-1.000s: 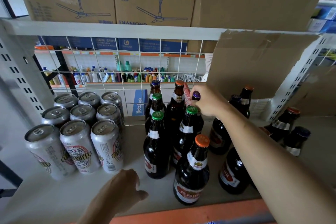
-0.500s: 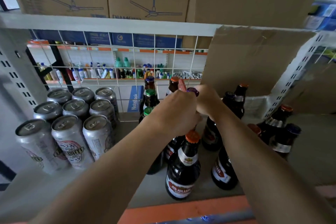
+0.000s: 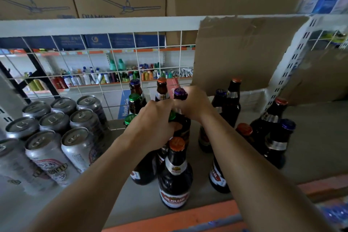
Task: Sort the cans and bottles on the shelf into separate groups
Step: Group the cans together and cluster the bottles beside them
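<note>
Right of cans (image 3: 75, 137): left hand (image 3: 152, 124) curled round green-capped bottle (image 3: 184, 128) neck, right hand (image 3: 194, 105) gripped purple-capped bottle (image 3: 180, 94) top — cluster was tight; lifting risked forearm toppling orange-capped bottle (image 3: 176, 165).

silver cans (image 3: 79, 149), dark brown bottles (image 3: 175, 171), orange shelf edge (image 3: 169, 218)

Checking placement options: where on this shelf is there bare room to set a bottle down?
Largest bare patch: the shelf right of the rightmost blue-capped bottle. A smaller strip lies between the cans and the front orange-capped bottle. Crowded: the centre, where the left hand grips a green-capped bottle and the right hand the purple-capped bottle.
</note>
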### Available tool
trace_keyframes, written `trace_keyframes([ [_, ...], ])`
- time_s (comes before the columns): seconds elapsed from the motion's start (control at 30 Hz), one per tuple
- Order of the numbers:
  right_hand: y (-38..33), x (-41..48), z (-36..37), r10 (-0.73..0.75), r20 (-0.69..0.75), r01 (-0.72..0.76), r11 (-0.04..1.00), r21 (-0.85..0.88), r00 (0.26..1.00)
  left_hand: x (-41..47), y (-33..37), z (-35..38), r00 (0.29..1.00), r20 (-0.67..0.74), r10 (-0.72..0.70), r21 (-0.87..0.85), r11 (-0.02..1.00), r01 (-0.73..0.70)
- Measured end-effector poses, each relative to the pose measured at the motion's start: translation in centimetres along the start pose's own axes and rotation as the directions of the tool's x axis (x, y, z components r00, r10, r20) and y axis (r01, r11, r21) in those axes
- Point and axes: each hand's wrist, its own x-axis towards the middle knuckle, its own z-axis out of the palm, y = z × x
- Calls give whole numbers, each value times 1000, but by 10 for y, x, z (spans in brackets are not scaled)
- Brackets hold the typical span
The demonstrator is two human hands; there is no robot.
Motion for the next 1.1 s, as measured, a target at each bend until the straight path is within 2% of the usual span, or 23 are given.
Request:
trace_keyframes([
  [0.23, -3, -5, 0, -101, -44, 103, 994, 24, 994, -3, -3, -4, 999, 32, 7, 22, 1000, -8],
  [0.63, -14, -5, -2, -113, 1, 113, 993, 25, 994, 5, 0, -3, 996, -10, 88, -24, 996, -88],
  [0.8, -11, -8, -2, -40, -8, 40, 996, 81, 999, 7, -6, -1, 997, -13, 76, -24, 997, -76],
  [0.93, -8, -17, -2, 101, 43, -108, 967, 232, 994, 10, -7, 3, 998, -6, 70, 35, 997, -69],
  [1.03, -17, -34, -9, 154, 24, -155, 973, 168, 988, 6, -2, -5, 994, -79, 77, 66, 995, -72],
  [1.1, -23, -58, -18, 143, -49, -131, 973, 188, 989, -1, 2, -17, 985, -156, 79, 45, 996, -73],
])
